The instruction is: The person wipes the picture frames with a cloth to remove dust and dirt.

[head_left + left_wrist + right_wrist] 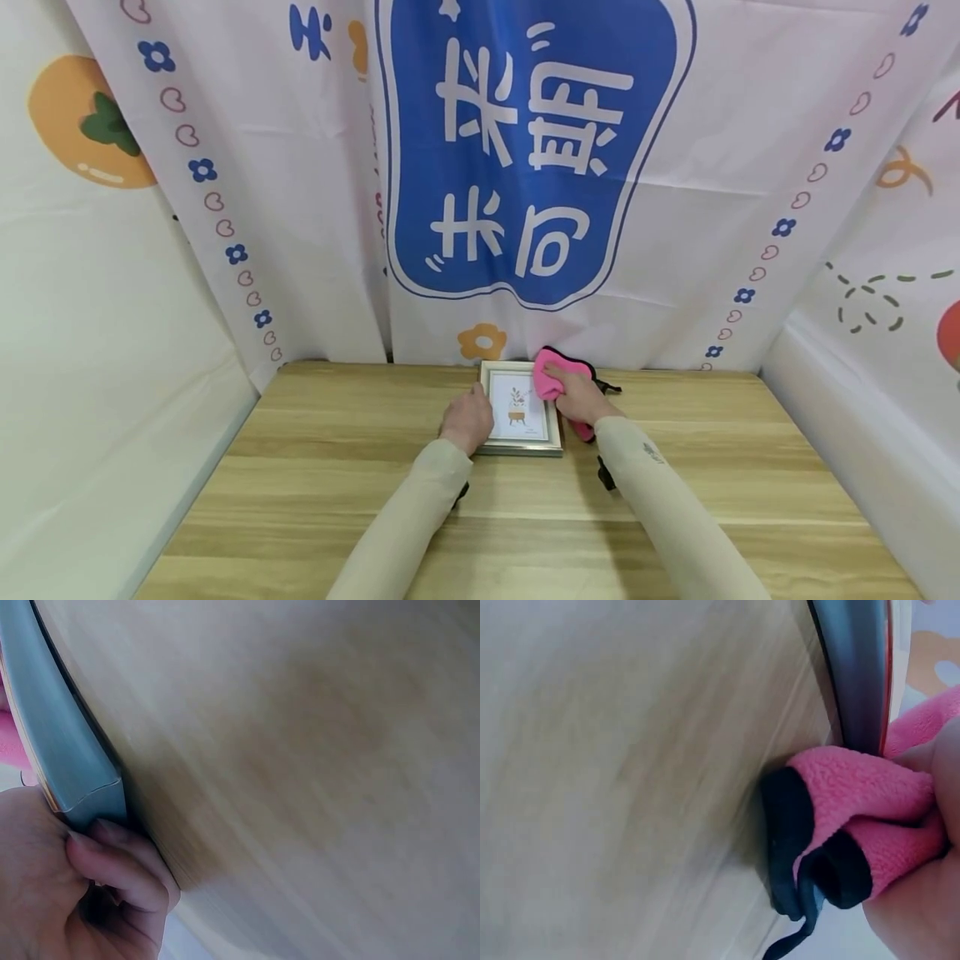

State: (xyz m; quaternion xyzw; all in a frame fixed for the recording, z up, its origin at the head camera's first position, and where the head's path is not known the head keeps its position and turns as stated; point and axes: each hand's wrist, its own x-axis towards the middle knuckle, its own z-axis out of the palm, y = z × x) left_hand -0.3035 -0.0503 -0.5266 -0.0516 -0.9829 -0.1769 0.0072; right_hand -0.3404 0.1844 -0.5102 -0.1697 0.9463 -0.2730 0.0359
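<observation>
A picture frame point(517, 408) with a silvery border and a potted-plant print lies on the wooden table near its back edge. My left hand point(468, 419) grips the frame's left side; the left wrist view shows curled fingers point(124, 877) at a corner of its blue-grey edge point(64, 727). In my right hand point(583, 396) is a bunched pink fleecy cloth point(551, 377) with black trim, pressed on the frame's upper right part. Part of the cloth hangs over the right side, and its black-trimmed end point(787, 832) reaches the table in the right wrist view.
The wood-grain table point(360, 517) spreads in front and to both sides. A white printed curtain point(675, 275) with a blue panel hangs right behind the frame. White printed sheets point(97, 350) enclose the sides.
</observation>
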